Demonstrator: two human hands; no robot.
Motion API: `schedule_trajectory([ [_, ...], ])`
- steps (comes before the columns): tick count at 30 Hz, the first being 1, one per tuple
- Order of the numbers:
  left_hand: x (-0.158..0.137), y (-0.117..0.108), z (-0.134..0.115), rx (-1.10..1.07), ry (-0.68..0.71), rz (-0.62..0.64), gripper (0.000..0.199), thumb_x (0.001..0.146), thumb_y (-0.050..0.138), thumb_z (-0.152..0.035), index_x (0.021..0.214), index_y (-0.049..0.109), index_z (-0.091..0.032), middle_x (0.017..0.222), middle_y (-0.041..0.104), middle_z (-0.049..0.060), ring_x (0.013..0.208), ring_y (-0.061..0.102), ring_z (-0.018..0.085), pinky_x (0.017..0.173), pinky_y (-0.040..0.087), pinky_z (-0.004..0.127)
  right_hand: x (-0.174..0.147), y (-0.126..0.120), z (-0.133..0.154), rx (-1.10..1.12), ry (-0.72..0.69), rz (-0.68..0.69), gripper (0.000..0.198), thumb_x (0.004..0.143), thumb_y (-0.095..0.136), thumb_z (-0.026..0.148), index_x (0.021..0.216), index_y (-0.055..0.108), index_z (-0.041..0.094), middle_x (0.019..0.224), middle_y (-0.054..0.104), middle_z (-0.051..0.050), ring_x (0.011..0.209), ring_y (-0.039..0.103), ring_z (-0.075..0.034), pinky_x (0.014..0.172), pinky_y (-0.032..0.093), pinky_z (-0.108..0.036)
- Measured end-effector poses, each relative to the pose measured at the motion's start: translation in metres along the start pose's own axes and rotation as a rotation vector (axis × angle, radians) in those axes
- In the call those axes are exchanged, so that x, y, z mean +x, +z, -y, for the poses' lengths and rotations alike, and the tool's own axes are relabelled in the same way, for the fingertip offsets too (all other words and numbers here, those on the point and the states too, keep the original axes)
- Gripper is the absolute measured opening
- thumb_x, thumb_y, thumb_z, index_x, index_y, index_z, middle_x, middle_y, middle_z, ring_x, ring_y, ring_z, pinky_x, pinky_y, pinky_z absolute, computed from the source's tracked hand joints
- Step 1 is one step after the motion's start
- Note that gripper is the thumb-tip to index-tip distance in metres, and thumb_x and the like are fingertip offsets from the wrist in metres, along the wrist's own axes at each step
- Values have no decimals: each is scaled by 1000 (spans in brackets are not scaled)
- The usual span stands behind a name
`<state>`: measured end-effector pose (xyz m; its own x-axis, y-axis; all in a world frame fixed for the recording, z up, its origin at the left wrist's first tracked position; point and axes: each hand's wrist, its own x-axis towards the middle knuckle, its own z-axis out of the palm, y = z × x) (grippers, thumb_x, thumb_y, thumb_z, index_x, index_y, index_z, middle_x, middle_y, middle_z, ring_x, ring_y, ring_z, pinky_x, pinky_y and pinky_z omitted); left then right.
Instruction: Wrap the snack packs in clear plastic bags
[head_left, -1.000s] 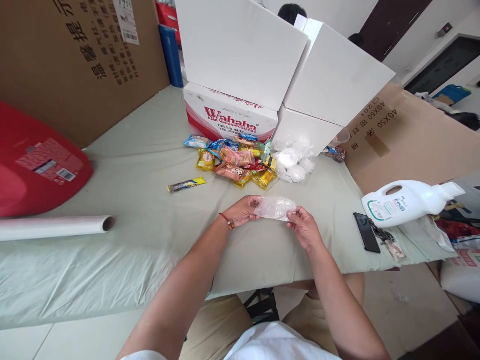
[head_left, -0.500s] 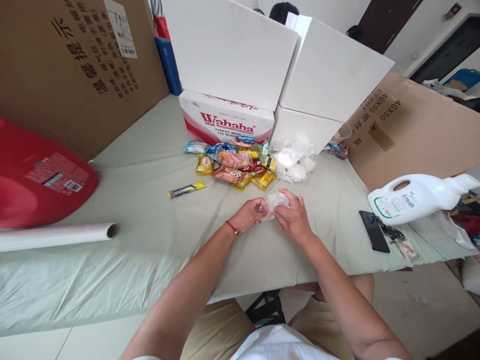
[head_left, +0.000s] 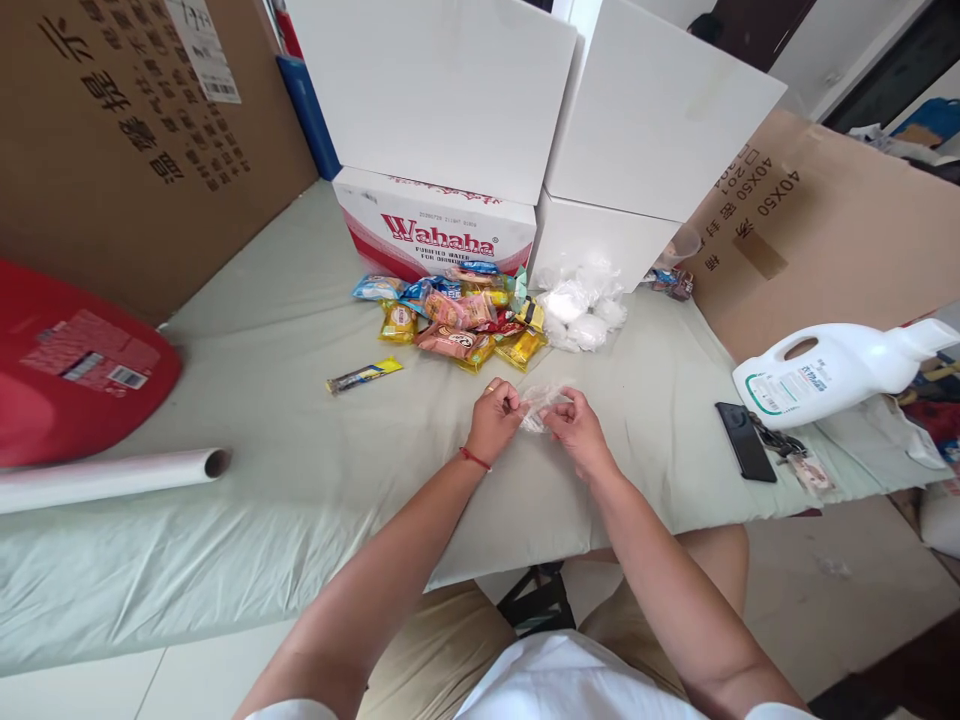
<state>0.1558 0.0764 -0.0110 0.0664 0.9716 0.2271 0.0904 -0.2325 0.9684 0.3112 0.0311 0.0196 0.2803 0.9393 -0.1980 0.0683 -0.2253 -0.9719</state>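
Note:
Between my two hands is a crumpled clear plastic bag (head_left: 536,410), low over the cloth-covered table (head_left: 315,480). My left hand (head_left: 495,418) pinches its left side, with a red cord bracelet at the wrist. Fingers of my right hand (head_left: 576,428) are closed on its right side. Just beyond lies a heap of wrapped snacks (head_left: 457,315) in yellow, blue, pink and brown packets. Several bundled white plastic bags (head_left: 581,310) sit right of the snacks. A slim yellow-and-dark packet (head_left: 365,375) lies apart at the left.
Behind the snacks stands a Wahaha carton (head_left: 439,225) with white boxes (head_left: 435,90) above it. A red jug (head_left: 82,360) and a white roll (head_left: 112,478) are at left. On the right are a white bottle (head_left: 832,375), a phone (head_left: 745,442) and a cardboard box (head_left: 817,220).
My left hand has turned, its knuckles now higher, and the clear bag looks more spread between both hands. The camera view has shifted slightly.

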Motion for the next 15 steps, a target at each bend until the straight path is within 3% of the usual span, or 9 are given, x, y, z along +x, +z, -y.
schedule_trajectory([
  [2, 1, -1, 1, -22, -26, -45, 33, 78, 70, -33, 62, 44, -21, 74, 44, -2, 68, 41, 13, 65, 35, 25, 4, 4, -3, 36, -18, 4, 53, 67, 81, 39, 111, 57, 23, 75, 66, 3, 61, 56, -14, 53, 44, -26],
  [5, 5, -2, 4, -233, -159, -146, 38, 84, 67, -43, 64, 43, -21, 68, 46, -3, 66, 43, 12, 66, 38, 25, 2, 7, -8, 85, -64, -17, 43, 68, 79, 39, 103, 60, 22, 74, 64, 3, 63, 55, -13, 54, 43, -25],
  [9, 12, -2, 5, -635, -350, -273, 38, 74, 76, -43, 69, 46, -21, 65, 51, -4, 61, 48, 10, 59, 40, 23, -10, 8, -12, 148, -30, 17, 32, 69, 80, 43, 83, 64, 20, 71, 60, 3, 59, 48, -10, 54, 39, -24],
  [12, 14, 0, 4, -795, -386, -308, 38, 66, 81, -37, 72, 48, -20, 66, 51, -6, 58, 49, 8, 54, 39, 21, -18, 7, -15, 153, -15, 47, 30, 70, 80, 43, 82, 65, 20, 71, 58, 4, 58, 45, -9, 55, 38, -24],
  [15, 14, 2, 3, -819, -383, -334, 39, 68, 81, -40, 75, 47, -21, 66, 50, -6, 56, 48, 7, 52, 38, 20, -24, 5, -18, 61, -20, 132, 29, 74, 78, 44, 82, 65, 21, 72, 59, 4, 58, 44, -9, 55, 36, -24],
])
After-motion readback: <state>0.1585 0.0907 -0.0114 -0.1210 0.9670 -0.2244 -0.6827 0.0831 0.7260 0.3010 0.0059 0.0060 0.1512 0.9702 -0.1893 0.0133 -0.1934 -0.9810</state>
